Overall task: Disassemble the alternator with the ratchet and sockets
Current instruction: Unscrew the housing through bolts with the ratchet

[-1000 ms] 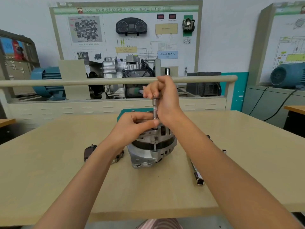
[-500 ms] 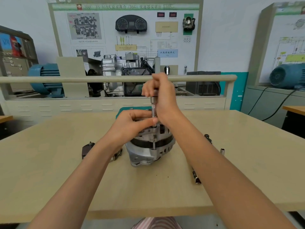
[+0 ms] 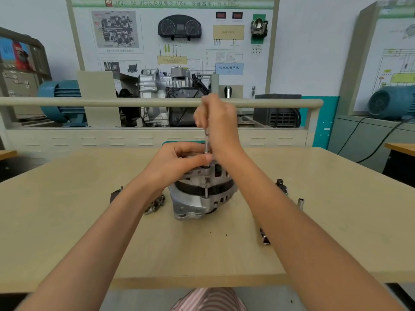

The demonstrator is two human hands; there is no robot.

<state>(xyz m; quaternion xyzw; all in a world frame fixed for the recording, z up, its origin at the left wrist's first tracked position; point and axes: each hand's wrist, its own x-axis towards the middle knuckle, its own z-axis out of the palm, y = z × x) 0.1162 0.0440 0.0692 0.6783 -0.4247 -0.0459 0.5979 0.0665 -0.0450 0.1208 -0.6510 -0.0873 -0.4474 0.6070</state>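
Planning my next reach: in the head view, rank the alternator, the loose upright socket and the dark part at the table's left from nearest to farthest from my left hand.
1. Alternator, directly under the left hand.
2. Dark part, left of the alternator.
3. Upright socket, far right, beyond the right forearm.

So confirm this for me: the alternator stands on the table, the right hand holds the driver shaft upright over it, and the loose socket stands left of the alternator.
One slip: the head view shows the loose socket standing right of the alternator, beyond the right forearm. The rest holds: alternator on the table, right hand holding the driver shaft upright.
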